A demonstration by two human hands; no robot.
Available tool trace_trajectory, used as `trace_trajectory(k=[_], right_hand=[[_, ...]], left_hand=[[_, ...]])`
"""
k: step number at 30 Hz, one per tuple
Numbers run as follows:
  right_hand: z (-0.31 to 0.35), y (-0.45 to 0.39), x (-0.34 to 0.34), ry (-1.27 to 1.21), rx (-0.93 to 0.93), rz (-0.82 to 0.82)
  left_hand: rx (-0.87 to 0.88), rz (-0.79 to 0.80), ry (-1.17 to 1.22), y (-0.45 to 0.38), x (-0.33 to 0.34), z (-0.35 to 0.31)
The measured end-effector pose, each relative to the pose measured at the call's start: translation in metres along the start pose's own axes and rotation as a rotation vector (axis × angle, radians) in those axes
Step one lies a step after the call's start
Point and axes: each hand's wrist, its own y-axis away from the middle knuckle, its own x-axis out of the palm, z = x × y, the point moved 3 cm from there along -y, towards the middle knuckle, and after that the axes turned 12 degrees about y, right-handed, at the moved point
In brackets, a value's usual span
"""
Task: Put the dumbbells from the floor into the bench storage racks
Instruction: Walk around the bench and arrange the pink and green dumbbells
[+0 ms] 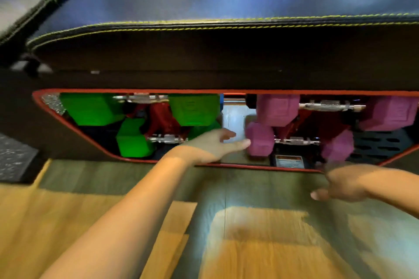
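Note:
Under the black bench, a red-rimmed storage opening [74, 128] holds two green dumbbells and two pink ones. The upper green dumbbell [93, 108] and lower green dumbbell [132, 140] lie in the left racks. The upper pink dumbbell [277, 108] and lower pink dumbbell [258, 140] lie in the right racks. My left hand [213, 142] reaches into the opening between the two sets, fingers relaxed, fingertips next to the lower pink dumbbell's left head. My right hand [340, 184] hovers just below the opening's rim, blurred, fingers loosely curled and holding nothing.
The padded bench seat [226, 47] with yellow stitching overhangs the racks. A red frame [161, 120] runs behind the dumbbells. A grey speckled mat [13, 156] lies at the left. Wooden floor [90, 222] spreads in front of the bench.

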Motion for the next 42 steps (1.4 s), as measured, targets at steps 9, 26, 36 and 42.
trace_trajectory(k=[9, 26, 36, 42], right_hand=[[0.106, 0.056, -0.083, -0.191, -0.360, -0.596], [0.223, 0.031, -0.162, -0.502, 0.029, -0.789], [0.215, 0.022, -0.159, -0.433, 0.024, -0.782], [0.220, 0.028, -0.155, -0.349, 0.032, -0.843]], left_hand=[[-0.047, -0.313, 0.217, 0.102, -0.090, 0.029], [-0.133, -1.209, -0.152, 0.122, -0.173, 0.049], [-0.118, -1.234, -0.181, 0.115, -0.175, 0.056], [-0.083, -1.216, -0.151, 0.118, -0.175, 0.056]])
